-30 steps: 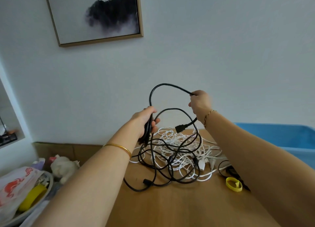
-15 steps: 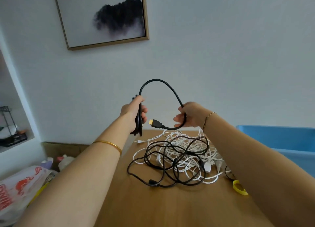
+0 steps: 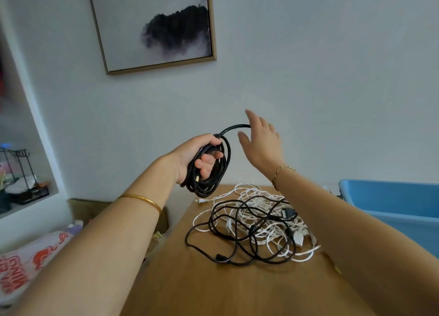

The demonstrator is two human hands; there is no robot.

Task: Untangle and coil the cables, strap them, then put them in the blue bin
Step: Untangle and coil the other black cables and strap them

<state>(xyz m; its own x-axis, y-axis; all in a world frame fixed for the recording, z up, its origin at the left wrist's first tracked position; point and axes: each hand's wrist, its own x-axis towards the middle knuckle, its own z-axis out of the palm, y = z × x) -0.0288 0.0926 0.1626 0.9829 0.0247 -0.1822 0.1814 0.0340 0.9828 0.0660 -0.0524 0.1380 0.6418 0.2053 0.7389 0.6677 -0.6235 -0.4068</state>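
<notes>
One black coil [image 3: 207,189], gripped in your left hand [image 3: 187,154]; its loose tail arcs toward 2 o'clock, reaching your right hand [image 3: 261,144], fingers spread, holding nothing.

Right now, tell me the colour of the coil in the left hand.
Black coil, gripped by the left hand; head view.

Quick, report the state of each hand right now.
Left hand: grips the coiled black cable.
Right hand: open, fingers straight, beside the cable's top loop.

Arms outstretched — left hand [image 3: 190,154] gripping, fingers [image 3: 207,164] curled; right hand [image 3: 261,147] splayed.
</notes>
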